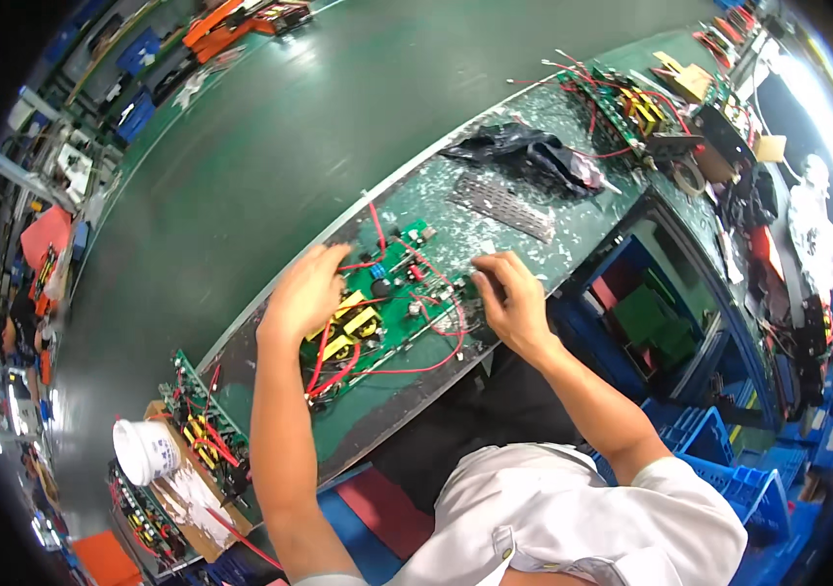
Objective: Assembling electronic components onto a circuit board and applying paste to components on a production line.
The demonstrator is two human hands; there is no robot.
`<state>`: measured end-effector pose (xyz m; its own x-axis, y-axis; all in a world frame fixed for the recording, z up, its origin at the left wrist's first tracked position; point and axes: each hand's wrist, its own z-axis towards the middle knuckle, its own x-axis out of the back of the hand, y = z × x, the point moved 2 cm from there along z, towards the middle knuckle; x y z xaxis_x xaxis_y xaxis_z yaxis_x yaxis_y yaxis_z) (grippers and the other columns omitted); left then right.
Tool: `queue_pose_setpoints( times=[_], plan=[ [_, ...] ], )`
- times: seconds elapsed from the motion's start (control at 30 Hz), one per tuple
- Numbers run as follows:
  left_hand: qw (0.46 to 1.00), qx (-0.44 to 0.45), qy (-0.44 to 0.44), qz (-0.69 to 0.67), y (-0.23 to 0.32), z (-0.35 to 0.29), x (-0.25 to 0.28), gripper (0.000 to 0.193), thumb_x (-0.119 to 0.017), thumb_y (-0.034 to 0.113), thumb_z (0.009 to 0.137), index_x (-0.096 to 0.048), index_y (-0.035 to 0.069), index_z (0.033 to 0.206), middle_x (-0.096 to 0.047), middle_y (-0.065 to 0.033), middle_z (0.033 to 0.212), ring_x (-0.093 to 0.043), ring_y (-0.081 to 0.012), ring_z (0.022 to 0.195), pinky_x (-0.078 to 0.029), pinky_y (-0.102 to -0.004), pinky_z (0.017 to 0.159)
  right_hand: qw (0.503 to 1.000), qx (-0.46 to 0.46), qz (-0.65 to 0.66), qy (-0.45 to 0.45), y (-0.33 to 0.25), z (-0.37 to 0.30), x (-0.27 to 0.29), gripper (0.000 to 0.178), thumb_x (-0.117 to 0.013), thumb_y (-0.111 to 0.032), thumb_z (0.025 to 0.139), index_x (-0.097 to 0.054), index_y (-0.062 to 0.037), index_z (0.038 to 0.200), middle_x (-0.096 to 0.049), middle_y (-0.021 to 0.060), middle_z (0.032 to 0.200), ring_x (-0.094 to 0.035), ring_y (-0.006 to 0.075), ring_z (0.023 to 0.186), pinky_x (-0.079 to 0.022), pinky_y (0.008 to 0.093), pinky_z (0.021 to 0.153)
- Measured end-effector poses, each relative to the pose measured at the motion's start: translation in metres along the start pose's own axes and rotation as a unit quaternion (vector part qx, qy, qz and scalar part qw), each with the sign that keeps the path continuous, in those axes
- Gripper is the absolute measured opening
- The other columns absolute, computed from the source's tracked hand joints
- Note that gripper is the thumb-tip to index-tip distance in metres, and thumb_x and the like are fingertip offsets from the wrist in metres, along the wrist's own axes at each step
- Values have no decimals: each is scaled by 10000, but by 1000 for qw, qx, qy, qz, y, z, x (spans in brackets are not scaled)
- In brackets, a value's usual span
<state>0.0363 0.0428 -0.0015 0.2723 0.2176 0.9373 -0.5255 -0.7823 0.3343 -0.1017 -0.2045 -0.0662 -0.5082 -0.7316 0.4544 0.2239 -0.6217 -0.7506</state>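
Observation:
A green circuit board (399, 311) with yellow-wrapped transformers (353, 327) and loose red wires lies slantwise on the bench in front of me. My left hand (305, 293) is at its left side, fingers bent inward and closed; a red wire (366, 263) runs out beside the fingertips. At the board's right end is my right hand (516, 305), its thumb and fingers curled together near the edge. What either hand pinches, if anything, is too small or hidden to make out. Another red wire (416, 370) loops off the board's near edge.
Beyond the board lie a perforated metal plate (504, 205) and a black plastic bag (524, 151). More wired boards sit at the far right (622, 107) and lower left (204, 430), by a white tub (145, 451). A dark frame (719, 293) and blue crates (729, 479) stand right.

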Motion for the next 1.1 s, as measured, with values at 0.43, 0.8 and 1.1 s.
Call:
queue_pose_setpoints(
  times=[0.43,0.8,1.1],
  plan=[
    [999,-39,-23,17,-9,-5,0,232,-623,0,849,-699,45,1063,-648,-178,944,-636,-377,952,-495,-454,838,994,18,64,-84,6,-7,8,147,-684,-64,893,-654,-29,1032,-638,137,971,-638,343,873,-520,420,753],
    [997,-77,-19,16,-8,-3,9,245,-616,3,842,-700,47,1068,-632,-177,955,-628,-394,947,-490,-445,832,997,67,32,-25,13,-11,9,169,-699,-45,846,-652,-18,1006,-633,131,950,-638,341,886,-527,424,765],
    [989,-105,87,62,71,-25,34,315,-621,-24,857,-644,21,1168,-628,-175,1141,-619,-391,1052,-486,-459,909,995,98,8,-30,17,-14,5,148,-674,-82,858,-643,-24,990,-610,144,969,-627,358,908,-519,445,779]
  ],
)
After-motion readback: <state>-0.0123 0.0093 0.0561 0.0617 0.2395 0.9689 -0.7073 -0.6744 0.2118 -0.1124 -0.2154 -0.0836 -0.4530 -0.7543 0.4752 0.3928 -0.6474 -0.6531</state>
